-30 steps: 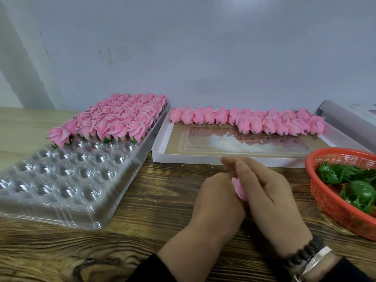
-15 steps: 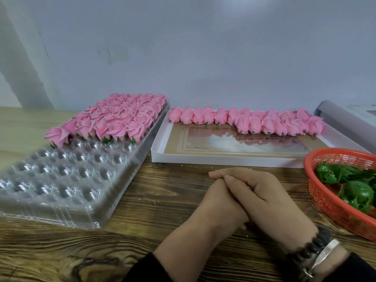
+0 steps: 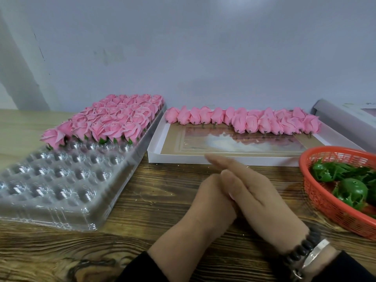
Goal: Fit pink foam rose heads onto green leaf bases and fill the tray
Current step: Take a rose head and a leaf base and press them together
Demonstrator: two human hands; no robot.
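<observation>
My left hand [image 3: 209, 200] and my right hand [image 3: 264, 200] are pressed together over the wooden table, in front of the white box. The right hand's straight fingers lie across the left, whose fingers curl out of sight beneath them. The pink rose head held between them is hidden. The clear plastic tray [image 3: 122, 192] at the left holds several finished roses [image 3: 114, 123] in its far rows, and its near cups are bare. Green leaf bases [image 3: 354, 190] lie in the orange basket [image 3: 325, 204] at the right.
A shallow white box [image 3: 183, 159] behind my hands holds a row of loose pink rose heads [image 3: 252, 123] along its far side. A grey roll [image 3: 341, 119] lies at the far right. A pale wall stands close behind the table.
The pink rose head seen between my hands a second ago is now covered. My right hand's fingers have flattened over my left hand, and both hands have shifted slightly.
</observation>
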